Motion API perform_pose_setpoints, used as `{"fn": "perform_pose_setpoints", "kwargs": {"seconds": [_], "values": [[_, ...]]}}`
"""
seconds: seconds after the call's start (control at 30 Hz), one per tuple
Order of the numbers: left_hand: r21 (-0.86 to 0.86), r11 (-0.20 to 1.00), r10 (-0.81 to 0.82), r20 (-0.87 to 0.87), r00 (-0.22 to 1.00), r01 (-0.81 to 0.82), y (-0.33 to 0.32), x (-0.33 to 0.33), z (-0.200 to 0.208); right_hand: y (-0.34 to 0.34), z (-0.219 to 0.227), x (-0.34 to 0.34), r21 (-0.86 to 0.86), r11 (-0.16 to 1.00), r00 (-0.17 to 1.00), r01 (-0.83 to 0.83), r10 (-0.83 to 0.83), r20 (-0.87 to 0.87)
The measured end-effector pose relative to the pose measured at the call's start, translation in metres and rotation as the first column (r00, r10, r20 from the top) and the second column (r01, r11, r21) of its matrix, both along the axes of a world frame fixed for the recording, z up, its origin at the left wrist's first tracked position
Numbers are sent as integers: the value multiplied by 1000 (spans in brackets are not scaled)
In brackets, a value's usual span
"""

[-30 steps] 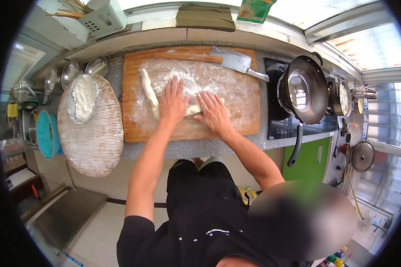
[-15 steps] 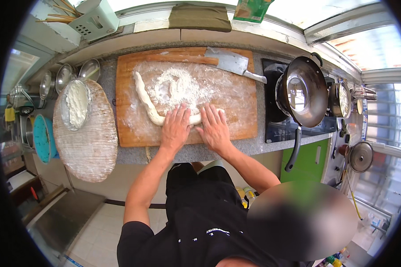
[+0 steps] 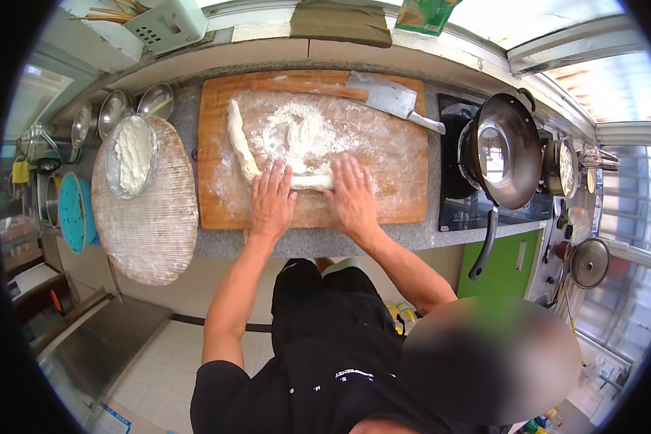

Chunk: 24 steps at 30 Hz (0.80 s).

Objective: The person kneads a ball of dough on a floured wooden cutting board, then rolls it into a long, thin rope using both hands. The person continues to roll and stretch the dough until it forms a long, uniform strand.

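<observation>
White Dough (image 3: pixel 311 183) Under Two Flat Palms

Pale and floury, the dough lay as one long rope on the wooden board (image 3: pixel 401 184), bent like an L. Its upper end pointed toward the board's far left corner; the lower stretch ran across the near part, beneath both hands. From where I stood, the left hand (image 3: pixel 273 197) was open, fingers together and spread flat over the bend. The right hand (image 3: pixel 354 195), slightly blurred, was open as well, its fingers laid across the rope's other end and hiding it. Neither was clenched around anything.

Loose flour (image 3: pixel 293 130) covered the middle of the board, beyond the fingertips. Along the far edge lay a wooden rolling pin (image 3: pixel 311 88), its right end meeting the blade of a cleaver (image 3: pixel 387 95). To the right, a dark wok (image 3: pixel 513 181) sat on the black cooktop (image 3: pixel 452 213). To the left, a clear bowl (image 3: pixel 126 192) of flour rested on a round, ribbed tray (image 3: pixel 148 235), with three metal bowls (image 3: pixel 114 112) just behind.
</observation>
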<state>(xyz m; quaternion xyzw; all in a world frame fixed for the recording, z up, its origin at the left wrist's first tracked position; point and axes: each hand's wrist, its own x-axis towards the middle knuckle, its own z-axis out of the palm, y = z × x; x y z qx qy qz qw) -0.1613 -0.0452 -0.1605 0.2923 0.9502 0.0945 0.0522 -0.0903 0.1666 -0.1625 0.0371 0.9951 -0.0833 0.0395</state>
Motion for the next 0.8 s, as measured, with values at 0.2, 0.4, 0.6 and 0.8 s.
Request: {"fn": "perform_pose_setpoints", "kwargs": {"seconds": [0.2,0.4,0.6,0.8], "values": [[-19,1000,22,-59,998,-23,2,-23,3,-33,11,-95,-34,997,994,-73,70,-81],[46,996,68,47,997,-70,-9,-2,7,-32,0,-21,15,973,973,-229,229,-26],[118,985,131,-37,991,-126,7,2,-3,-34,5,-44,-83,994,995,-75,69,-67],[303,952,68,-37,997,-54,78,-37,0,-8,6,-90,23,994,979,-108,110,-170]]}}
